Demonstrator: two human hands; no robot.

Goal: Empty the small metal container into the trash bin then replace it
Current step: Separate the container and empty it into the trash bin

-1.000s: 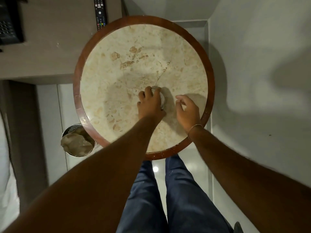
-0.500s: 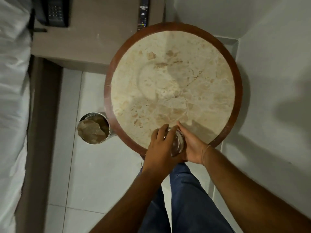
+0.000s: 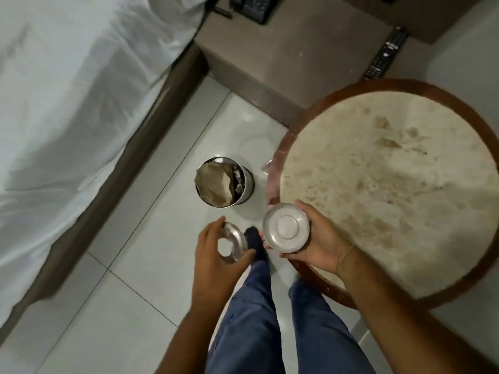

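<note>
The small metal container is in two parts. My right hand [image 3: 318,238] holds the round metal base [image 3: 286,230] off the table's near-left edge, its underside facing me. My left hand [image 3: 216,252] grips the ring-shaped metal top [image 3: 232,245], which has a hole in its middle, above the floor and left of the base. The shiny cylindrical trash bin [image 3: 247,184] stands on the tiled floor just beyond both hands, with crumpled brown paper inside. What the base contains is hidden.
A round marble table with a wooden rim [image 3: 294,136] fills the right side. A bed with white sheets [image 3: 67,103] runs along the left. A low brown cabinet [image 3: 297,49] at the back carries a remote control [image 3: 386,55] and a telephone [image 3: 253,6]. My legs stand below.
The container has come off the table and been split into two parts, one in each hand. Both hands moved left toward the bin, and the view swung left.
</note>
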